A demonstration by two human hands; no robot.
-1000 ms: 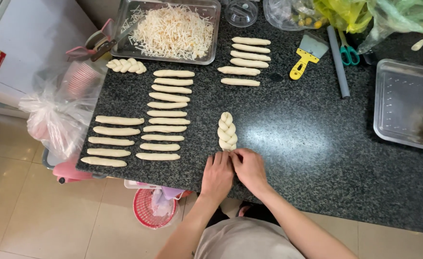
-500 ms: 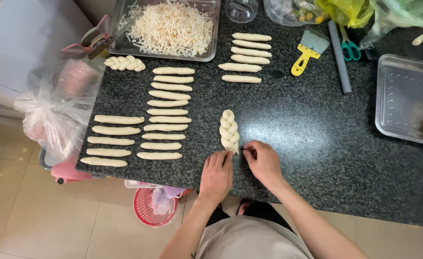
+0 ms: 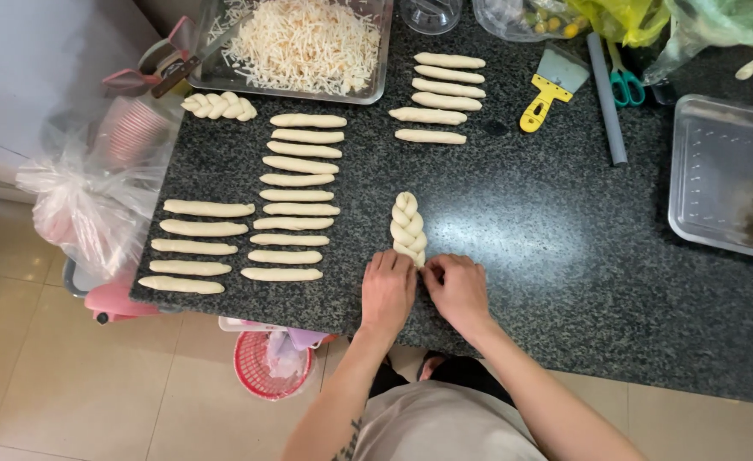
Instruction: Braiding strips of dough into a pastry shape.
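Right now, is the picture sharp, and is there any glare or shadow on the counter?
Head view: sharp on the braided dough and both hands, left hand and right hand; soft pale glare on the dark counter right of the braid; only faint shadows; edges bend slightly from the wide lens.

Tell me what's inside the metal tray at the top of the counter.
The metal tray holds a heap of pale shredded cheese. The tray's floor beneath the heap is covered, so anything under it cannot be seen.

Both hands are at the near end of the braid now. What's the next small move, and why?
Probably pinch the strand tips together and tuck them under. The braided dough looks plaited along its whole length, and the left hand and right hand meet just at its near end, so sealing that end seems to be what's left.
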